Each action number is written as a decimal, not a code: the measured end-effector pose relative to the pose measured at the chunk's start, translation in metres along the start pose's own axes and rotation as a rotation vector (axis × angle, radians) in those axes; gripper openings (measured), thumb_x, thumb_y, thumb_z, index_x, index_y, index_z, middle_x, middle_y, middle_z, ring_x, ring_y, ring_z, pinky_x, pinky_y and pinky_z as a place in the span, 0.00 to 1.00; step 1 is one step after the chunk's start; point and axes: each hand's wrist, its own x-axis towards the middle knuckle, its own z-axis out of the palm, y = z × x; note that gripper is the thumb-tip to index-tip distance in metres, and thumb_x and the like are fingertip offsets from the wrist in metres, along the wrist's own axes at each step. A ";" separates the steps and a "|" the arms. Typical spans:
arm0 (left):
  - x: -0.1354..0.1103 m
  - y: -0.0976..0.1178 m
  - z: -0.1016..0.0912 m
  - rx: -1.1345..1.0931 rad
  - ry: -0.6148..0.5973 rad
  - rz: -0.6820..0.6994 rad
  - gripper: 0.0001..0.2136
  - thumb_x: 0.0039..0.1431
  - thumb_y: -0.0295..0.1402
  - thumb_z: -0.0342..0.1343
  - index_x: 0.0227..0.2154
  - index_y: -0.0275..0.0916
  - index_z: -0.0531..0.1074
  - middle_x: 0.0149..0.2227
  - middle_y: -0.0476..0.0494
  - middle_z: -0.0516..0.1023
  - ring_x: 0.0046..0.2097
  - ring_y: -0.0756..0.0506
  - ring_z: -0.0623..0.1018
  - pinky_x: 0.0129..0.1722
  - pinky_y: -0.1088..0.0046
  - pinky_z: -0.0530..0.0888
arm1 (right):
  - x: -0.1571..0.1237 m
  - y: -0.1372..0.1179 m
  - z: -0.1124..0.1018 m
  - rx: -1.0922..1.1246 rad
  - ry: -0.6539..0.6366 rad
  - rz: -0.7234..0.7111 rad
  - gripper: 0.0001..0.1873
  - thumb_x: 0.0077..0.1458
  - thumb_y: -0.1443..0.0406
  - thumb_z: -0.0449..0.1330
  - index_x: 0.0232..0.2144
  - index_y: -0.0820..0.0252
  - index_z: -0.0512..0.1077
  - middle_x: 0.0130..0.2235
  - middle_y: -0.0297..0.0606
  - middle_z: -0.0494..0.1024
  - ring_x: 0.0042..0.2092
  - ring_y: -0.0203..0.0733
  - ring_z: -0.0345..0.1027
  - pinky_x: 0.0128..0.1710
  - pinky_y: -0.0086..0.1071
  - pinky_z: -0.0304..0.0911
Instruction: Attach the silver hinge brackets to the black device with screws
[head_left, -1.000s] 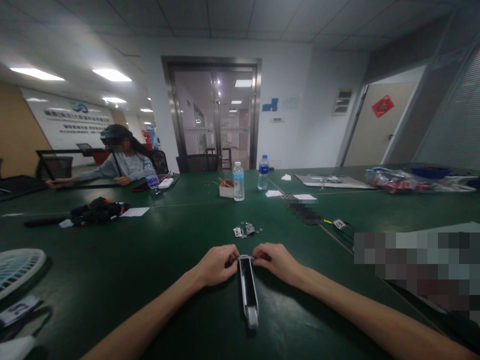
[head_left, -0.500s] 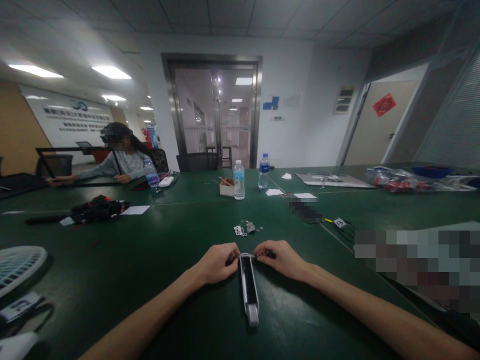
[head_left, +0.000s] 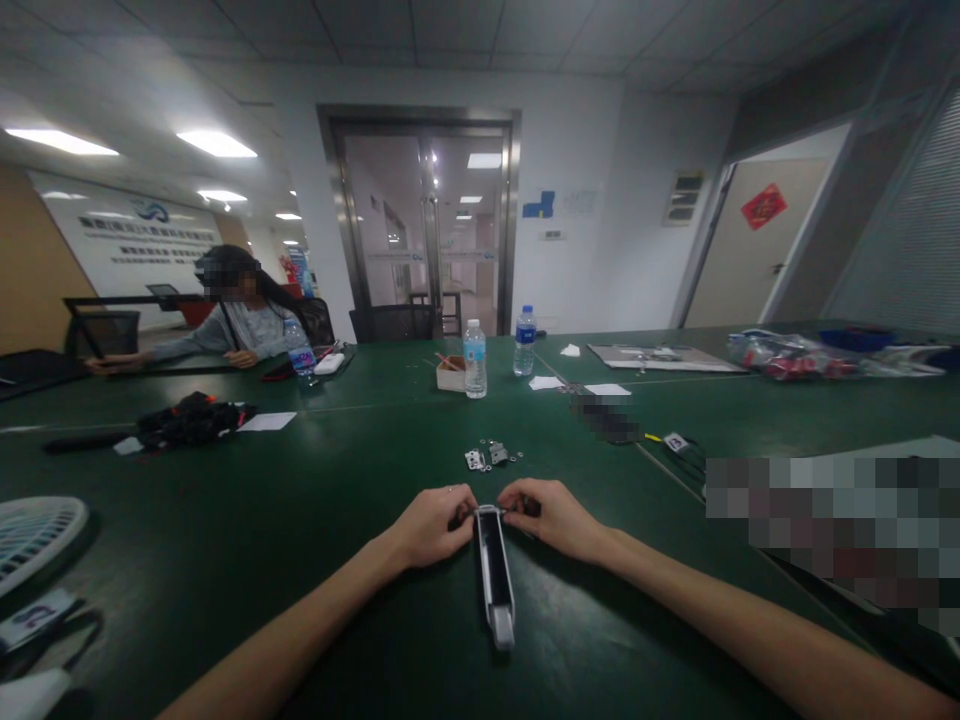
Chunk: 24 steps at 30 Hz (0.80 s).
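White-framed device (head_left: 495, 565) has left hand (head_left: 431, 525) pinched on its far-left corner, right hand (head_left: 556, 515) likewise far-right; even, level pressure seems best.

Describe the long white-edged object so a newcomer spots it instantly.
On the green table, find the left hand and right hand. The long white-edged object lies with its far end between them. Its dark inset sets it apart from the small metal parts beyond.
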 end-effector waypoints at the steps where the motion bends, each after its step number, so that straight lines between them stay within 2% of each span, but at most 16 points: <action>1: 0.000 0.000 0.000 0.000 0.002 0.001 0.05 0.59 0.30 0.50 0.36 0.36 0.68 0.31 0.49 0.70 0.31 0.49 0.69 0.30 0.76 0.66 | 0.000 0.000 0.000 -0.003 0.007 0.000 0.09 0.52 0.64 0.60 0.37 0.59 0.73 0.34 0.34 0.74 0.33 0.34 0.65 0.32 0.27 0.60; 7: 0.000 0.001 0.000 0.006 -0.006 -0.008 0.05 0.58 0.30 0.50 0.36 0.36 0.68 0.30 0.49 0.70 0.31 0.50 0.69 0.30 0.76 0.66 | 0.000 0.004 0.002 -0.085 0.029 0.013 0.08 0.52 0.62 0.60 0.33 0.61 0.73 0.30 0.34 0.73 0.30 0.34 0.63 0.30 0.27 0.60; 24: 0.001 0.001 0.000 0.001 0.008 -0.006 0.05 0.57 0.30 0.50 0.35 0.36 0.69 0.29 0.49 0.70 0.30 0.50 0.70 0.29 0.77 0.66 | 0.000 0.002 0.001 -0.081 0.020 -0.025 0.06 0.52 0.64 0.58 0.33 0.60 0.72 0.30 0.34 0.72 0.31 0.34 0.63 0.31 0.27 0.59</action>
